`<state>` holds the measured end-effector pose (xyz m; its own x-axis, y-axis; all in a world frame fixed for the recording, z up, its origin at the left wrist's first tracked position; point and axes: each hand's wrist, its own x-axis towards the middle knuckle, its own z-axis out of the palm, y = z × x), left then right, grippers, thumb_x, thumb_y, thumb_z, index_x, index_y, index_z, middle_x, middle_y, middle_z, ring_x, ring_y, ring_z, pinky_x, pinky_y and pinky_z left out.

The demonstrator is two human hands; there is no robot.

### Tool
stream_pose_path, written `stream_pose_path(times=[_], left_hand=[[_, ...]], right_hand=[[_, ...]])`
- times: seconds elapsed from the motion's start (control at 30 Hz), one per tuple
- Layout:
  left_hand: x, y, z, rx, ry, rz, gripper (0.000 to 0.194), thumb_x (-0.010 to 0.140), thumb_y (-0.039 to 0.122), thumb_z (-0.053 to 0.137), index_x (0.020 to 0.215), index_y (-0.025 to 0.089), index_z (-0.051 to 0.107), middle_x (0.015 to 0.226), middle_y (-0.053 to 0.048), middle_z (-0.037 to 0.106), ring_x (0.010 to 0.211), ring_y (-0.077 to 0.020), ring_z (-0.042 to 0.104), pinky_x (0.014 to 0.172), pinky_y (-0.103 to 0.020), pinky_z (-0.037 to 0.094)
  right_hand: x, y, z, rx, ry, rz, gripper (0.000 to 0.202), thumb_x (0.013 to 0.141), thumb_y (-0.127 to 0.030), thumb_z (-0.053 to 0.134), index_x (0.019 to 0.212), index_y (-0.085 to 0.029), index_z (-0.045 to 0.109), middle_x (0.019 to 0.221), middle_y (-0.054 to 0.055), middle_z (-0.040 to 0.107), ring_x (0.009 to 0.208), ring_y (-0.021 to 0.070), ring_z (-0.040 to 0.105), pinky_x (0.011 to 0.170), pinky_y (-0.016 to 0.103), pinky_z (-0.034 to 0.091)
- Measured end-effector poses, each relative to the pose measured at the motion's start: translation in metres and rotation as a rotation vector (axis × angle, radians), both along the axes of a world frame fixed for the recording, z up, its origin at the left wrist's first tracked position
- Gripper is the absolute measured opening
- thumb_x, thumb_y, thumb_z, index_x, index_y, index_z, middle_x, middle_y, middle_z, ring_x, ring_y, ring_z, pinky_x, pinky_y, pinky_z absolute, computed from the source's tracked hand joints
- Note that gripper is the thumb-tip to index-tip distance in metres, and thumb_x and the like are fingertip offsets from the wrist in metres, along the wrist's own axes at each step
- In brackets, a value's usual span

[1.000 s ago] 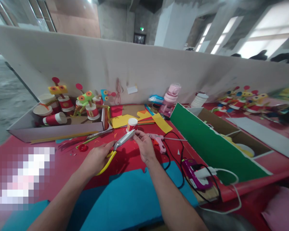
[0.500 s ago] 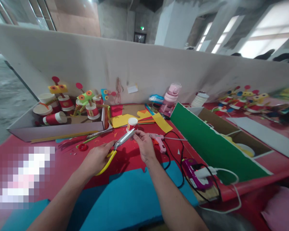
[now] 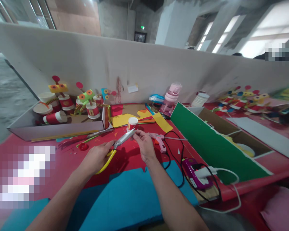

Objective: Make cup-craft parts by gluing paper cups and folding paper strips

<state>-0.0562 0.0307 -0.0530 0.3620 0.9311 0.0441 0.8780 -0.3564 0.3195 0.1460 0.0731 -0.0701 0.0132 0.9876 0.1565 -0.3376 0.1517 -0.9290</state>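
My left hand [image 3: 96, 158] is closed around the yellow handles of a pair of scissors [image 3: 122, 139], whose silver blades point up and to the right. The blades look nearly closed. At their tip, my right hand [image 3: 144, 145] has its thumb and fingers pinched together; what lies between them is too small to make out. Just beyond the blade tips, a red and white paper cup [image 3: 132, 123] stands on the red tabletop. A pink glue gun [image 3: 161, 141] lies to the right of my right hand.
Blue sheets [image 3: 125, 195] cover the near table edge. Cup figures stand in a white box [image 3: 62, 131] at left. A green-sided box [image 3: 207, 144] and a purple power strip [image 3: 197, 176] with cables lie right. Yellow paper [image 3: 121, 120] lies behind the cup.
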Motion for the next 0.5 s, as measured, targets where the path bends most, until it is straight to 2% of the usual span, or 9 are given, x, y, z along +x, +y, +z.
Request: stream_pose_path(times=[0.37,0.5], left_hand=[[-0.0009,0.0017,-0.0021,0.008,-0.038,-0.025,0.040,0.089,0.027,0.041,0.127,0.021,0.048,0.097,-0.012,0.070,0.086,-0.0259,0.066,0.067,-0.028,0.043],[-0.0004,0.0010,-0.0009,0.009,-0.025,-0.027,0.038,0.089,0.028,0.040,0.124,0.019,0.051,0.089,-0.012,0.070,0.077,-0.0250,0.066,0.061,-0.027,0.039]], right_hand=[[-0.0001,0.0011,-0.0002,-0.018,0.010,0.005,0.016,0.071,-0.027,0.069,0.084,-0.019,0.068,0.073,-0.001,0.066,0.068,0.0113,0.058,0.070,0.025,0.044],[-0.0004,0.0011,0.0003,-0.025,0.021,-0.002,0.018,0.070,-0.028,0.070,0.085,-0.018,0.068,0.072,-0.001,0.065,0.067,0.0112,0.057,0.071,0.026,0.044]])
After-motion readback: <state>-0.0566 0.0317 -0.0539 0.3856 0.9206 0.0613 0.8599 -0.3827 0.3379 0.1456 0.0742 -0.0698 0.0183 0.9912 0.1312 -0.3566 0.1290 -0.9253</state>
